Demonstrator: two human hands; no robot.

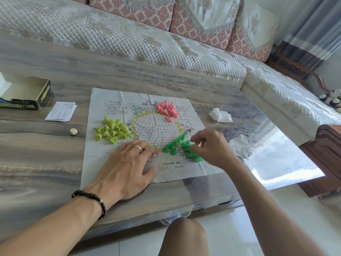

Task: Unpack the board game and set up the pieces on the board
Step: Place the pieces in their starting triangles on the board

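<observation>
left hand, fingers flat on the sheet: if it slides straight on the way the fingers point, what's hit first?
Likely the dark green pieces, whose nearest cone lies just beyond the left hand's fingertips on the paper board. Depth is unclear; a slightly higher line crosses only bare printed circles.

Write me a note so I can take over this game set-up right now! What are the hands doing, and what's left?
Left hand: open, flat on the thin paper game board, holding it down.
Right hand: pinching one dark green plastic cone piece over the green corner.
Done: box unpacked, board spread out; some dark green cones stand in a row on their circles.
Left: stand up the remaining green cones lying by the right hand, then the yellow-green cone heap at the board's left and the pink cone heap at the top.
Off the board: open cardboard box, folded paper leaflet, small white die.
</observation>
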